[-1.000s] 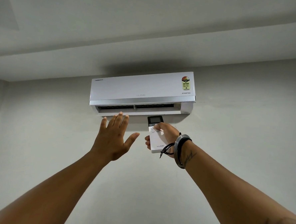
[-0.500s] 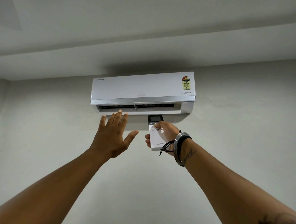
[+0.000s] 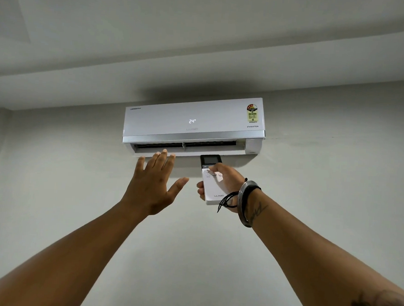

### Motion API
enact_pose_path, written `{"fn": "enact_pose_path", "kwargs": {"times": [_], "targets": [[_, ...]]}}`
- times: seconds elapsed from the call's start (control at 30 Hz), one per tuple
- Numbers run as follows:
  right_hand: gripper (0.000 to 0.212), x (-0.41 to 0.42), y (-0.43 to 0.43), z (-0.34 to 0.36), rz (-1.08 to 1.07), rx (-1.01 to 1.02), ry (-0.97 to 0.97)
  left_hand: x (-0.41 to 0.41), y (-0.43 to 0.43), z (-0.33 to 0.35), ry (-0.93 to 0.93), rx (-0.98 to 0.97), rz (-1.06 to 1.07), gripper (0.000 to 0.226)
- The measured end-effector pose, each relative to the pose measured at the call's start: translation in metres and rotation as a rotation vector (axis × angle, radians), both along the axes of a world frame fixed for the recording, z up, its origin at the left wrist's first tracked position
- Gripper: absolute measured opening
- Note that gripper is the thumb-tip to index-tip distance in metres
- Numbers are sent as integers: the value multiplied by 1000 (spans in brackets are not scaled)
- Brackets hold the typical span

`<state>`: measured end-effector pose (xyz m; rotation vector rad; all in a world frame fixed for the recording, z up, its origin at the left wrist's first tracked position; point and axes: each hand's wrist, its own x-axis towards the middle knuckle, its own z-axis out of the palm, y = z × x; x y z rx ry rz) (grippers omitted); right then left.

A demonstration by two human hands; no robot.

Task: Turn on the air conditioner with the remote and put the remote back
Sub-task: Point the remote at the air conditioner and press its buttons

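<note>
A white wall-mounted air conditioner (image 3: 193, 122) hangs high on the wall, and its front panel shows a lit "24°". Its lower flap is slightly ajar. My right hand (image 3: 227, 185) holds a white remote (image 3: 211, 189) with a dark screen, pointed up at the unit, thumb resting on the upper buttons. My left hand (image 3: 155, 185) is raised beside it, palm toward the unit, fingers spread, fingertips just under the flap and holding nothing.
A bare grey wall (image 3: 335, 196) surrounds the unit and the ceiling (image 3: 203, 34) steps down just above it. A metal bangle and black cords sit on my right wrist (image 3: 244, 202).
The unit's display has lit up: blank a second ago, faint dots half a second ago, now "24°". Both hands have stayed almost still.
</note>
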<state>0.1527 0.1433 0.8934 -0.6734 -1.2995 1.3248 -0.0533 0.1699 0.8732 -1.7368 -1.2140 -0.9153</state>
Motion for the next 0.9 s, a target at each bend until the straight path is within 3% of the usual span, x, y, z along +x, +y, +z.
{"fn": "enact_pose_path", "kwargs": {"times": [0.27,0.47,0.63,0.7,0.77,0.9], "targets": [[27,2,4,-2,12,28,-2,-1,-2,1,-2,2,5,88],[41,5,15,-10,-210,92,-72,-3,1,-2,-2,-6,7,87],[37,11,25,-24,-401,126,-278,-3,7,-14,-6,-33,1,88],[50,12,26,-31,-448,109,-285,-1,12,-23,-10,-58,7,88],[64,13,29,-43,-606,107,-430,1,17,-35,-14,-84,5,88],[64,23,40,-87,-798,111,-678,10,30,-80,1,-162,-12,89]]}}
